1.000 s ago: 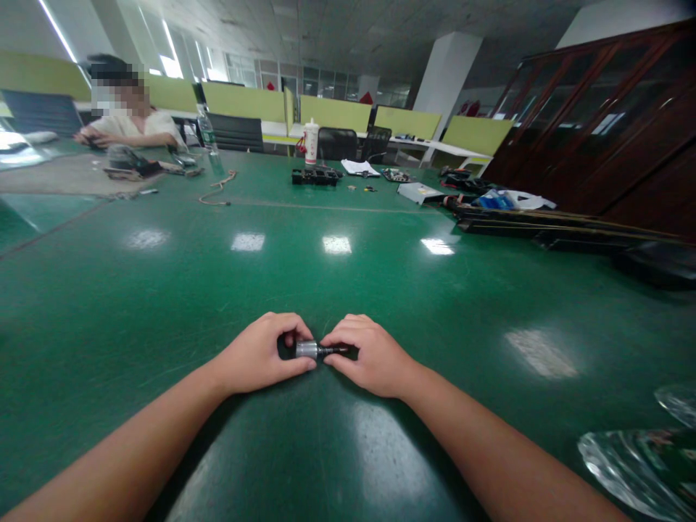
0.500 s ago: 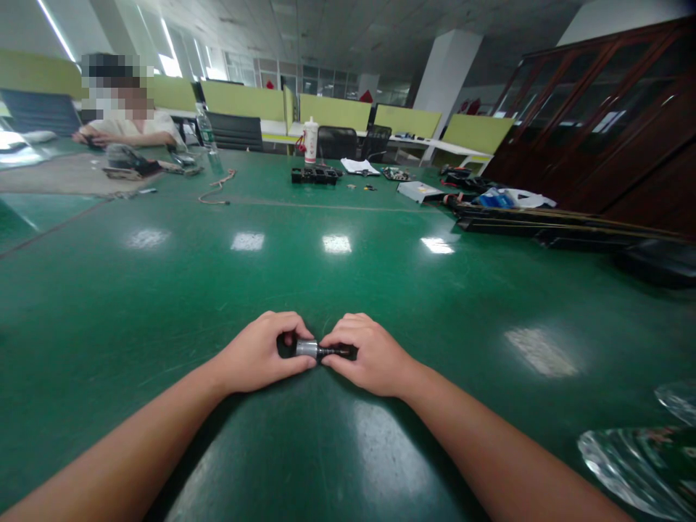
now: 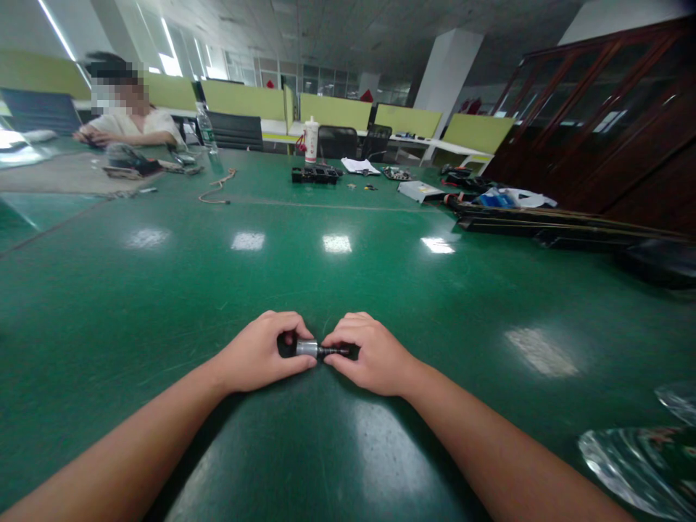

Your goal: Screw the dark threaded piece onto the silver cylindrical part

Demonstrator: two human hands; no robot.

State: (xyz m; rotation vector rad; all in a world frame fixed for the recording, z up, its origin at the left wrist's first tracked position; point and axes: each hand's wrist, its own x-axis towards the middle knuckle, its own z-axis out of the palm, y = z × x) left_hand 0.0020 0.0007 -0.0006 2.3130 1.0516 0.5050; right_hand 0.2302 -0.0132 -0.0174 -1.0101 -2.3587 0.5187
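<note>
A small silver cylinder [image 3: 307, 348] with a thin, dark, ridged shaft [image 3: 330, 351] lies level just above or on the green tabletop; contact with the table cannot be made out. My left hand [image 3: 267, 353] is closed, thumb and forefinger pinching the silver cylinder from its two sides. The cylinder's left end is in shadow within the curl of the fingers. My right hand [image 3: 370, 354] is closed too, with its thumb and fingertips around the dark shaft, close to the left fingertips. The shaft's far end is partly hidden in that hand.
The green table [image 3: 179, 304] stretches ahead. At the right edge is a clear plastic container [image 3: 620, 464]. Farther off stand a white cup [image 3: 310, 141], a black device [image 3: 316, 175], a grey box [image 3: 418, 191] and a clear bottle [image 3: 205, 129]. Another person [image 3: 135, 127] sits at the far left.
My right fingertips have shifted very slightly to the right along the shaft. The left hand and the cylinder look the same. The other person's head has moved slightly.
</note>
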